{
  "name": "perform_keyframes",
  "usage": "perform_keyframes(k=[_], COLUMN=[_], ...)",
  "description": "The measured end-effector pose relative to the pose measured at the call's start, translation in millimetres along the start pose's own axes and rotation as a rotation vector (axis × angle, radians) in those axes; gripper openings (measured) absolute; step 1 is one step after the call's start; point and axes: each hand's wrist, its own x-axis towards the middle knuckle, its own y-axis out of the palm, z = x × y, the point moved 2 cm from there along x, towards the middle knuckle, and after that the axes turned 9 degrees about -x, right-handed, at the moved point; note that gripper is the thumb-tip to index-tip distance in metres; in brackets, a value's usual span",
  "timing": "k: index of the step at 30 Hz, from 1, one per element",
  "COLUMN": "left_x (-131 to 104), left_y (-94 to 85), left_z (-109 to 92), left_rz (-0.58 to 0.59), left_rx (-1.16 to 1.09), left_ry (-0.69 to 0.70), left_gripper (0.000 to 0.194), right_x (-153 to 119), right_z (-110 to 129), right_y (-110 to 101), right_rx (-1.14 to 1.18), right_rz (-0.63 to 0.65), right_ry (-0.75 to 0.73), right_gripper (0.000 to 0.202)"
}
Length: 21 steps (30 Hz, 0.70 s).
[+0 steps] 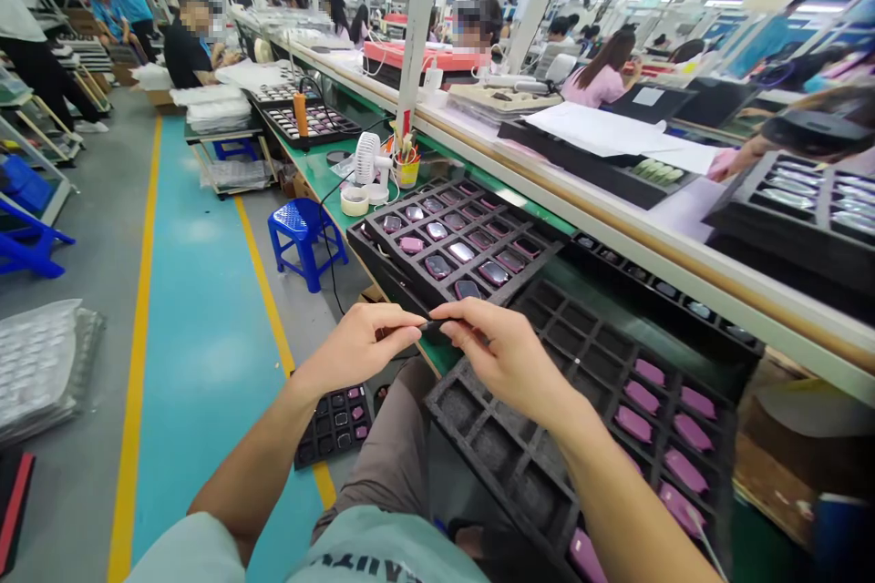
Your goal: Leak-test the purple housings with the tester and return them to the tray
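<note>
Between my two hands is a small dark flat object (432, 325), seen edge-on. My left hand (373, 342) pinches its left end with thumb and fingers, while my right hand (496, 351) pinches the right end. Just beyond them, a black foam tray (410, 278) carries dark-faced and pink devices in its compartments. Below my right forearm lies a larger black foam tray (485, 446), with bare compartments on its left side and pink pieces (633, 424) in the right ones.
A white fan (369, 159), a tape roll (355, 200) and a pen cup (407, 171) stand behind the near tray. A blue stool (307, 241) is left of the bench. Another tray (334, 428) sits low beside my leg. Several people work farther back.
</note>
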Motion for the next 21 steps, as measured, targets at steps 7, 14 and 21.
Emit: perform_keyframes(k=[7,14,21], left_x=[-3,3,45], left_y=[5.0,-24.7,-81.9], left_z=[0,-6,8], left_rz=[0.045,-0.111,-0.494], left_rx=[0.13,0.102,0.278], left_ry=[0.138,0.147,0.185], left_gripper=[0.025,0.025,0.016], right_x=[-4,4,0], right_z=[4,11,43], right_y=[16,-5,-49], right_rx=[0.068,0.001,-0.462], right_rz=[0.066,-0.099,-0.221], right_ry=[0.03,0.024,-0.202], right_gripper=[0.023,0.02,0.033])
